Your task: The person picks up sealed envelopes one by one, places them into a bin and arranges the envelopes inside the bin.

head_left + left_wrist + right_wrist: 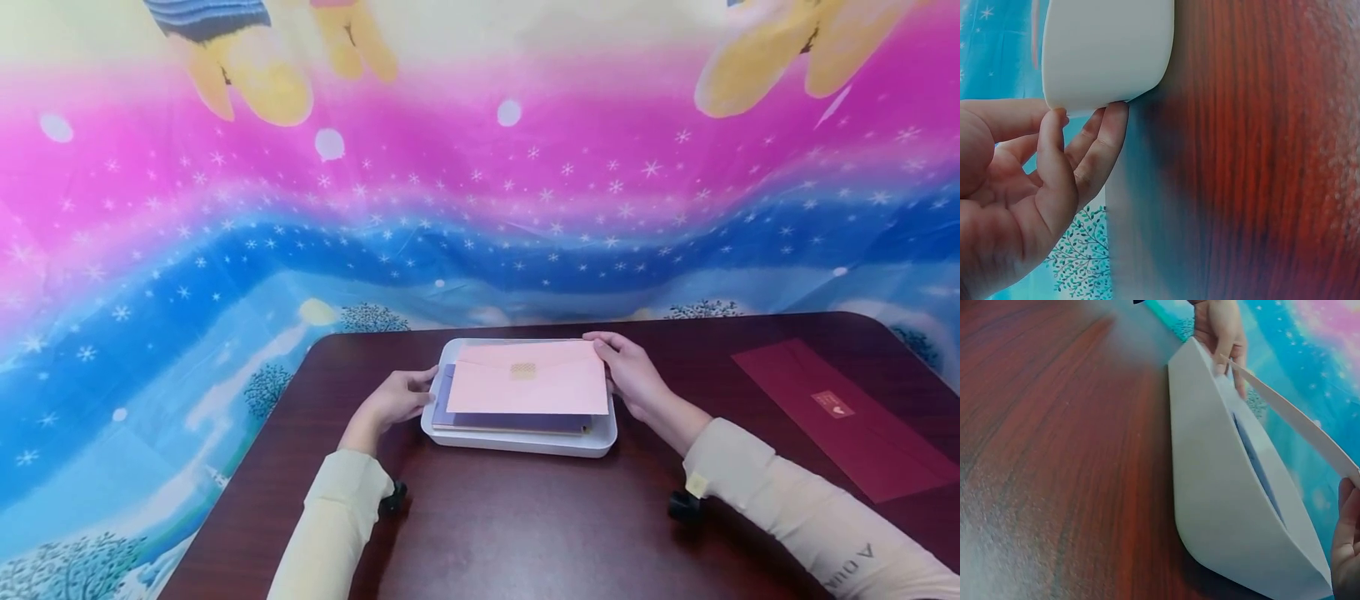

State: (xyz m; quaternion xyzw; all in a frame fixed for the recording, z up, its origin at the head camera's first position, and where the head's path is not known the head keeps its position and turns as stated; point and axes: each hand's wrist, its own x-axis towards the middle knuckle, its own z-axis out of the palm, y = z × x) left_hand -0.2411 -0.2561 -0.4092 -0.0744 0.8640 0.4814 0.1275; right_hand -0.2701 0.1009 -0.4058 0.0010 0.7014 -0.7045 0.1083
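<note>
A white tray point(517, 443) stands on the table with a purple flat item point(510, 422), perhaps an envelope or booklet, lying in it. Above that, a pink envelope point(525, 392) with a gold patch is tilted, its near edge raised off the purple item. My right hand point(633, 375) pinches the envelope by its right edge; in the right wrist view the envelope point(1300, 422) stands clear of the tray's rim at that end. My left hand point(393, 398) grips the tray's left side, thumb at the rim. Its fingers touch the tray wall point(1107, 53) in the left wrist view.
A dark red envelope point(847, 429) with a small label lies at the right of the dark wooden table point(525, 517). Behind the table hangs a printed backdrop point(480, 192). Black wrist devices point(684, 505) sit below both sleeves.
</note>
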